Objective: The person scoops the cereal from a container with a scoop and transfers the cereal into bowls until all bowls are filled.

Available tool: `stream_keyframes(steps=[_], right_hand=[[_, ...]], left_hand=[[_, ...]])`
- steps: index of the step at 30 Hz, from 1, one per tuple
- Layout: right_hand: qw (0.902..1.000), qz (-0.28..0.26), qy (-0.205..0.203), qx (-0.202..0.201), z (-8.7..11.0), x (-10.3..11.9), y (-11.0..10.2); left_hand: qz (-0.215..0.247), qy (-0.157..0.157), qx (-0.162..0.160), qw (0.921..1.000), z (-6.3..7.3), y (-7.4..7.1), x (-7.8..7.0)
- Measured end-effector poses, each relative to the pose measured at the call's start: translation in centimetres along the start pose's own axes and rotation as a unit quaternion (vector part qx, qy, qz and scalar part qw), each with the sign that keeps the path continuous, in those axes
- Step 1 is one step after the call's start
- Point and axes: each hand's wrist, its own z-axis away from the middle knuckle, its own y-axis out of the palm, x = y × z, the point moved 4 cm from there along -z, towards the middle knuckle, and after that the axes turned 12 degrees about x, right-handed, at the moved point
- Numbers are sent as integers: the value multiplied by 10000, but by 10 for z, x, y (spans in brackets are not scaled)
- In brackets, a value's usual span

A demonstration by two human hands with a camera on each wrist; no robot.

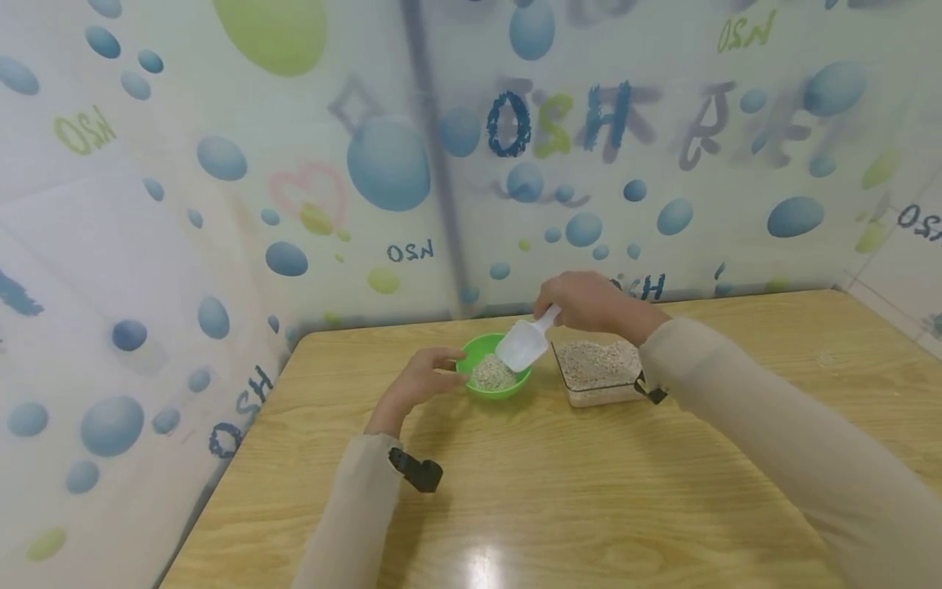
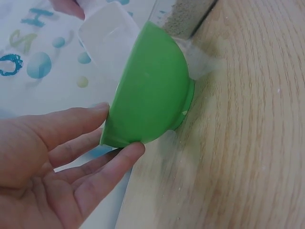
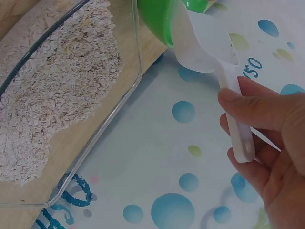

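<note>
A person sits at a pale wooden desk (image 1: 589,491) with visible grain and a glossy sheen, set against a wall covered in a smooth plastic sheet (image 1: 221,204) printed with blue and green bubbles.

On the left, the left hand (image 1: 421,378) rests against the side of a small round green plastic bowl (image 1: 491,368). Its grip is loose and open: the thumb and fingertips (image 2: 127,153) touch the bowl's smooth outer wall near the rim, with the fingers nearly straight. The bowl stands on the desk near its far edge and holds a mound of pale, flaky oats (image 1: 491,375).

Above the bowl's right rim, a translucent white plastic scoop (image 1: 524,343) tilts mouth down into the bowl. The right hand (image 1: 581,301) pinches its slim flat handle (image 3: 238,129) between thumb and curled fingers.

Just right of the bowl, touching or nearly touching it, stands a clear rectangular container (image 1: 598,373) with rounded corners, filled with more coarse, beige oat flakes.
</note>
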Motion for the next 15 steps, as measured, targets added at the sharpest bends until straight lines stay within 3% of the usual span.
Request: stream_keyframes(steps=[10,15], right_hand=[[9996,-3,13,-284,12,-11,2],[9996,20,74,-280,22,-18,0]], left_hand=[[96,-62,-205,9997,2,-4,2],[56,54,-225,9997,3,-7,-1]])
